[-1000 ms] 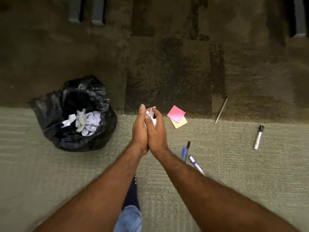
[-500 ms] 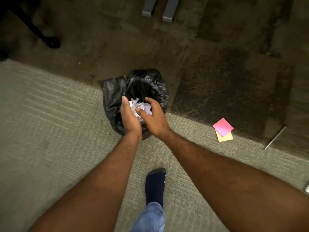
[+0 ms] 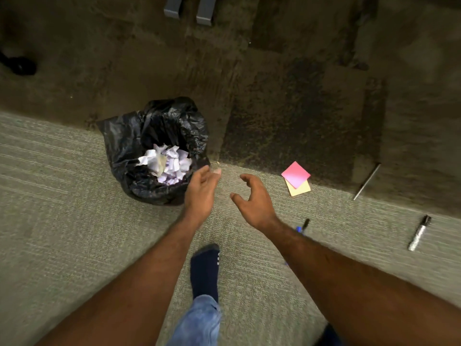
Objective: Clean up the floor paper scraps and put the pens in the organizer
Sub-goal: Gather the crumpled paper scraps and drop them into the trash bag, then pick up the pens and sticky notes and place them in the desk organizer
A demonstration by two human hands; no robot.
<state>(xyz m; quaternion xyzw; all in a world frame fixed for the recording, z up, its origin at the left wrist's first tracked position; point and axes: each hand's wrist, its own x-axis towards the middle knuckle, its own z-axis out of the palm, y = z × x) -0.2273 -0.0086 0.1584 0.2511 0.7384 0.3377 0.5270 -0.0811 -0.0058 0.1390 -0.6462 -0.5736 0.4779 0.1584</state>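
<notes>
A black trash bag (image 3: 124, 138) stands on the carpet with crumpled white paper scraps (image 3: 168, 163) inside. My left hand (image 3: 200, 192) hovers just right of the bag's rim, empty, fingers apart. My right hand (image 3: 253, 198) is further right, open and empty too. Pink and yellow sticky notes (image 3: 296, 178) lie on the floor to the right. A thin silver pen (image 3: 366, 181), a silver marker (image 3: 419, 233) and a black-capped blue pen (image 3: 303, 225), partly hidden by my right forearm, lie on the carpet. No organizer is in view.
My foot in a dark sock (image 3: 205, 267) with a jeans leg stands between my arms. Grey furniture legs (image 3: 189, 8) are at the top. A black chair base (image 3: 18, 64) shows at the far left. The floor changes from pale to dark carpet.
Both hands carried the crumpled paper from the middle of the floor to the bag, let it go there, and have since pulled back to the right, empty and apart.
</notes>
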